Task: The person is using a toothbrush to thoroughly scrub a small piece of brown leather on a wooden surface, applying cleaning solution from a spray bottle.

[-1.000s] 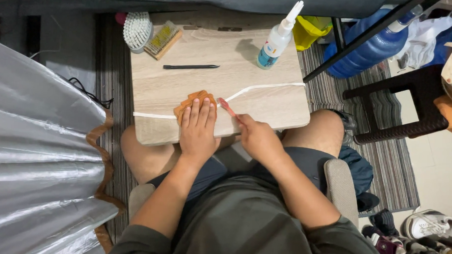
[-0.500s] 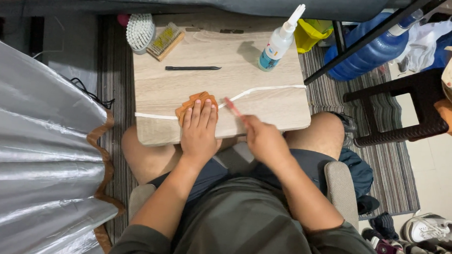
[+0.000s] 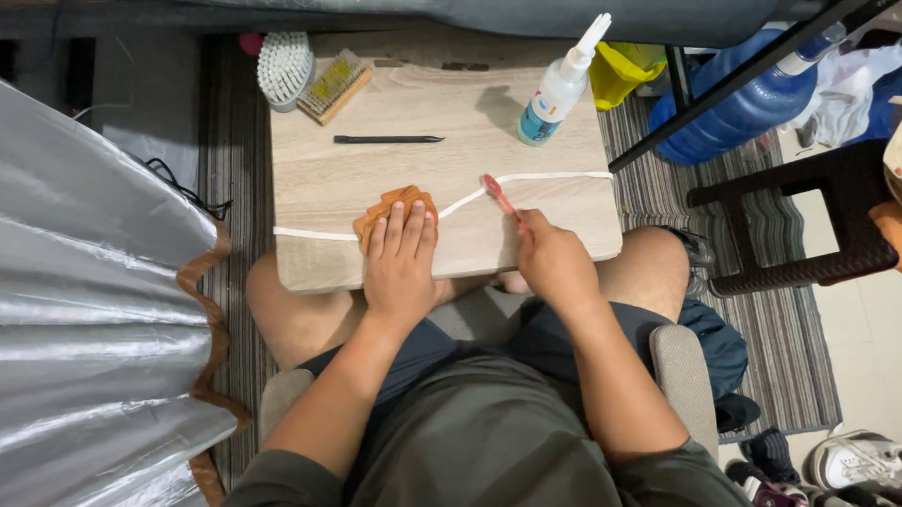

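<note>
Left hand (image 3: 401,262) lies flat, fingers extended, pressing a folded orange-brown cloth (image 3: 391,207) at the near edge of the light wooden lap table (image 3: 424,173). Right hand (image 3: 554,262) is closed around a pink-headed toothbrush (image 3: 496,192), its head touching a long white lace (image 3: 534,178) running across the table. Beyond the lace: a black pen-like tool (image 3: 387,139), a white-capped squeeze bottle (image 3: 560,83), two brushes (image 3: 307,74).

From here I see my own dark olive-grey shirt with sleeves reaching near the elbows, dark navy shorts, bare forearms and knees, and no rings or watch.
</note>
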